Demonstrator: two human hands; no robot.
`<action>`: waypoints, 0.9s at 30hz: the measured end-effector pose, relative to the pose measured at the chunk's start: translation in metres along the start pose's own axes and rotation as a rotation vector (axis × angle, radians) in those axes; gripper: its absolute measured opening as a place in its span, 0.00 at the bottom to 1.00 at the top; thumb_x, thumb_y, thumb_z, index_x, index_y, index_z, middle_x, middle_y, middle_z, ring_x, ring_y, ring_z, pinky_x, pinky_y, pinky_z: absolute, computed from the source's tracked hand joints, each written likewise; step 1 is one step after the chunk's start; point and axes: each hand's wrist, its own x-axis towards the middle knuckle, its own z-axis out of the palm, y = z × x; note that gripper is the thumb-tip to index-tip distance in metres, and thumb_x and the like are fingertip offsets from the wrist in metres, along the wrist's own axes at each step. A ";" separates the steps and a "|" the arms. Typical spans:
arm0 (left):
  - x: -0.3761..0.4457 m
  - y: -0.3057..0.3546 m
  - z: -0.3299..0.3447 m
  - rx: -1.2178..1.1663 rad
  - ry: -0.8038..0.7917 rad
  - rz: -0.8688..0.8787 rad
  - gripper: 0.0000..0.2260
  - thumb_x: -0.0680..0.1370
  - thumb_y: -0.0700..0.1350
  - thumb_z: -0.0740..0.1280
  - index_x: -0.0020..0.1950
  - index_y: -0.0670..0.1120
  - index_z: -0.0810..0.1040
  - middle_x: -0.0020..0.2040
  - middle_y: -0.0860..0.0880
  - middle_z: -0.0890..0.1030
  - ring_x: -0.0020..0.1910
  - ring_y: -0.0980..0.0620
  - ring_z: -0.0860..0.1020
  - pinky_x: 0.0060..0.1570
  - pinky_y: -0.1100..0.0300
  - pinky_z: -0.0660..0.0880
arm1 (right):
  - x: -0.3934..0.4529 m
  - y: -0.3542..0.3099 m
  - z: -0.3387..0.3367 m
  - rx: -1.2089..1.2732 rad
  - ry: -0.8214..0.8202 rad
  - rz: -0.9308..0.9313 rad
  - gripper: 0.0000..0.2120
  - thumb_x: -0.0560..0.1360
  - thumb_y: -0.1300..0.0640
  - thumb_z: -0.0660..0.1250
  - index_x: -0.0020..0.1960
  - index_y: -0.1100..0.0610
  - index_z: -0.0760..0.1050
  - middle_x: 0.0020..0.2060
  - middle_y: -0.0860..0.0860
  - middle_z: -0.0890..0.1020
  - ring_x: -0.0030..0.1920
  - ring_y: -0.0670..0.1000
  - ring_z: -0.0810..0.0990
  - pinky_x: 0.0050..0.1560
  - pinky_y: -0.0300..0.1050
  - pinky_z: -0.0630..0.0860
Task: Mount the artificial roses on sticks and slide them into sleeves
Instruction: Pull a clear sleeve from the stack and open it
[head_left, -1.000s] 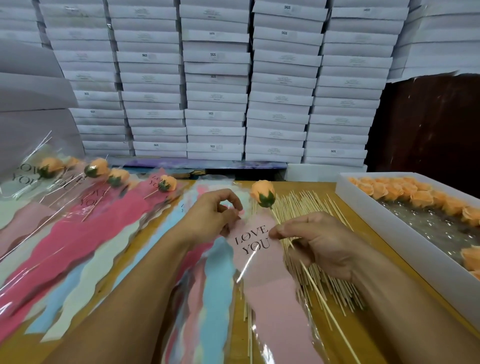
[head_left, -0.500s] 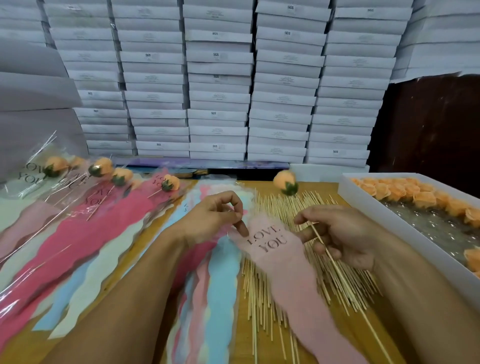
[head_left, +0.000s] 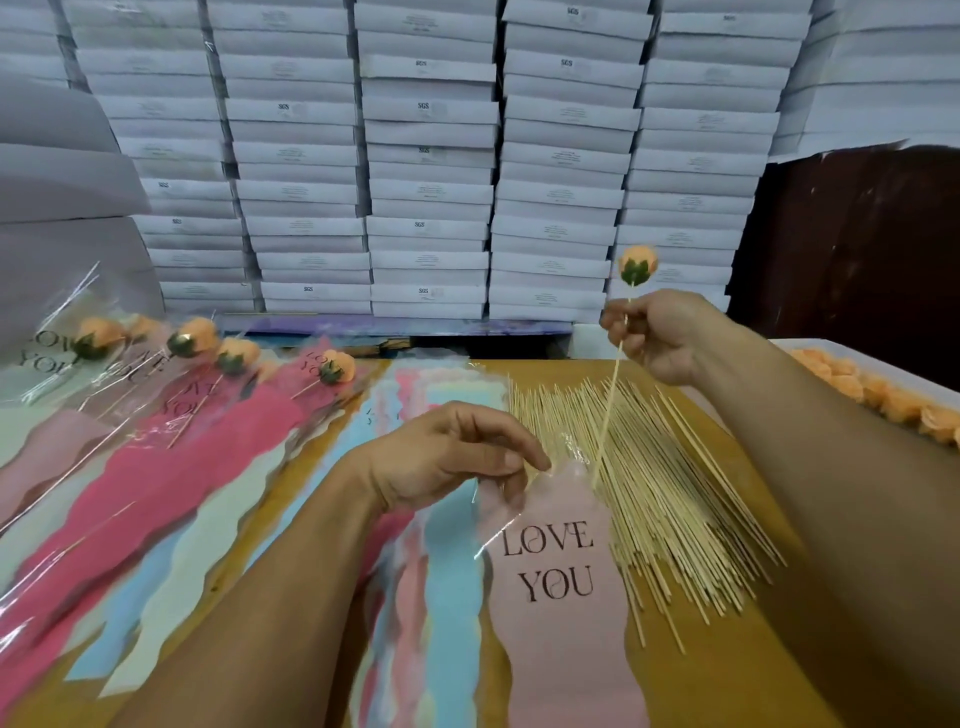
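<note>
1. Nearest me, my left hand (head_left: 457, 457) pinches the clear top edge of the pink "LOVE YOU" sleeve (head_left: 563, 597), fingers curled down onto the film. If that pinch presses both layers together, I judge the mouth won't open and the stick will skid off the outside.
2. The stick (head_left: 608, 415) slants down with its lower tip right at the sleeve's mouth; whether it is inside yet I cannot tell. Pushed at the wrong angle, the point could pierce the thin film.
3. The sleeve lies partly over the loose sticks (head_left: 670, 499); I could snag and scatter them.
4. Farther out, my right hand (head_left: 657, 335) is closed round the stick just under the orange rose (head_left: 638, 265). Gripping so high, I might bend the stick or work the rose loose.
</note>
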 end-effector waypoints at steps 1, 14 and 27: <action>0.000 0.000 0.001 -0.019 -0.020 -0.008 0.13 0.77 0.33 0.63 0.51 0.44 0.85 0.37 0.43 0.81 0.37 0.49 0.80 0.43 0.58 0.74 | 0.006 -0.001 0.003 -0.016 0.025 -0.011 0.09 0.85 0.65 0.53 0.56 0.61 0.72 0.39 0.56 0.79 0.25 0.44 0.73 0.19 0.32 0.65; 0.002 -0.002 0.002 -0.029 -0.103 -0.042 0.12 0.76 0.33 0.63 0.49 0.43 0.85 0.43 0.31 0.72 0.34 0.48 0.76 0.39 0.59 0.71 | 0.036 -0.009 0.010 -0.038 0.190 -0.092 0.12 0.84 0.64 0.55 0.64 0.62 0.72 0.41 0.58 0.82 0.26 0.46 0.77 0.22 0.34 0.70; 0.008 -0.004 0.009 0.036 -0.040 -0.089 0.08 0.76 0.36 0.65 0.49 0.42 0.84 0.41 0.40 0.80 0.38 0.47 0.77 0.43 0.59 0.74 | 0.011 0.014 0.026 -0.130 0.045 -0.041 0.06 0.84 0.64 0.58 0.55 0.62 0.74 0.41 0.58 0.82 0.25 0.46 0.78 0.22 0.34 0.72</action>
